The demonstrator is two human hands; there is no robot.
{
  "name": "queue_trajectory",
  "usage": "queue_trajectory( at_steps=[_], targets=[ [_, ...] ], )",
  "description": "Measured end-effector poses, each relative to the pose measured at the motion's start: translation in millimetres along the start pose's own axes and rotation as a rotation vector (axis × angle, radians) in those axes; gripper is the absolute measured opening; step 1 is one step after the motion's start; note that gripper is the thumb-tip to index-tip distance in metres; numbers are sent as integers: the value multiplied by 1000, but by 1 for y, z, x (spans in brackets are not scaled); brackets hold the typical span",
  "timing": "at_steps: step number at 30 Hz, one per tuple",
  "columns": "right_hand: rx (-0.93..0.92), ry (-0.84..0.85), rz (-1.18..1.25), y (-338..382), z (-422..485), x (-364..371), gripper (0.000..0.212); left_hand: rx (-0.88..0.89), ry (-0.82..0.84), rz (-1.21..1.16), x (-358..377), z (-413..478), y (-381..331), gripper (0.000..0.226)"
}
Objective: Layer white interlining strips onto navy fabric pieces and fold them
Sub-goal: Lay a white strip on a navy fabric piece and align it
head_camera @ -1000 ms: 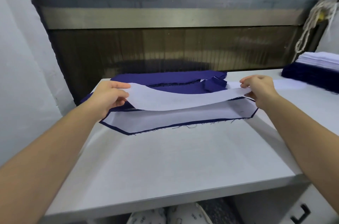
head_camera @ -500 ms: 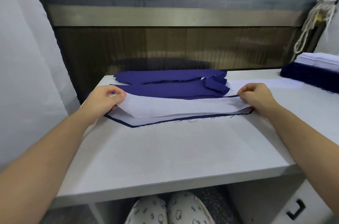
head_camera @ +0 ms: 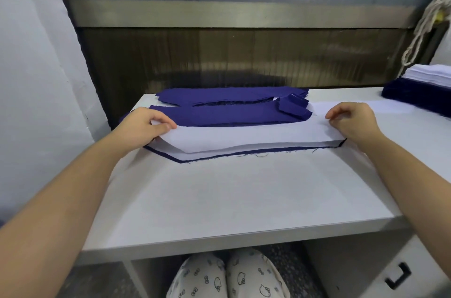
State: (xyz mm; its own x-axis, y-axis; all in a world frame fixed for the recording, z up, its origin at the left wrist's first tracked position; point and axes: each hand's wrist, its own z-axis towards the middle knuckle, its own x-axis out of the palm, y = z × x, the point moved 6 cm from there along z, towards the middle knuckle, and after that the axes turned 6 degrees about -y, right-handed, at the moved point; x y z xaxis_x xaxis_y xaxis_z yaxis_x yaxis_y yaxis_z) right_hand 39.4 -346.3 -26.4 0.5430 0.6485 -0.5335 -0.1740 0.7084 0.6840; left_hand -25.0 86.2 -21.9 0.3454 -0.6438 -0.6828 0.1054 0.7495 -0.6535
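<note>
A white interlining strip (head_camera: 244,135) stretches across the table between my two hands. My left hand (head_camera: 142,127) pinches its left end and my right hand (head_camera: 351,122) pinches its right end. Under it lies another white strip on a navy fabric piece (head_camera: 219,156), whose dark edge shows along the front. Behind them lie more navy fabric pieces (head_camera: 227,114), one with a folded tab at its right end.
The white table (head_camera: 231,200) runs right to a stack of navy pieces topped with white strips (head_camera: 424,85). A dark panel wall stands behind. White cord hangs at the top right. A drawer handle (head_camera: 397,275) and my patterned trouser knees show below the table edge.
Both hands have lowered the white strip toward the layered piece on the table; its sagging middle now lies nearly flat. The view has tilted down slightly.
</note>
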Motion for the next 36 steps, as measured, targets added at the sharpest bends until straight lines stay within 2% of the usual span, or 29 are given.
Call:
queue_trajectory(
  at_steps=[3, 8, 10, 15, 19, 24, 30, 36],
  targets=[
    [-2, 31, -38, -2, -2, 2, 23, -61, -1, 10, 2, 0, 2, 14],
    [-11, -46, -33, 1, 2, -4, 27, -180, -56, -296, -2, -1, -1, 6],
    [-4, -51, -35, 0, 2, -5, 26, -213, -58, -339, -3, -1, 0, 5],
    [19, 40, -84, -6, 0, 3, 22, -252, -15, -200, 1, -2, 5, 14],
    [22, 86, -40, -7, -2, 5, 17, -191, 43, -49, 6, -2, 9, 14],
    [29, 132, -28, -6, -4, 8, 9, -99, 29, 69, 6, -3, 7, 11],
    [27, 176, -103, -7, -5, 13, 10, -54, 70, 152, 10, -5, 3, 14],
    [18, 189, -155, -8, -4, 15, 19, -46, 98, 209, 11, -8, -1, 14]
  ],
)
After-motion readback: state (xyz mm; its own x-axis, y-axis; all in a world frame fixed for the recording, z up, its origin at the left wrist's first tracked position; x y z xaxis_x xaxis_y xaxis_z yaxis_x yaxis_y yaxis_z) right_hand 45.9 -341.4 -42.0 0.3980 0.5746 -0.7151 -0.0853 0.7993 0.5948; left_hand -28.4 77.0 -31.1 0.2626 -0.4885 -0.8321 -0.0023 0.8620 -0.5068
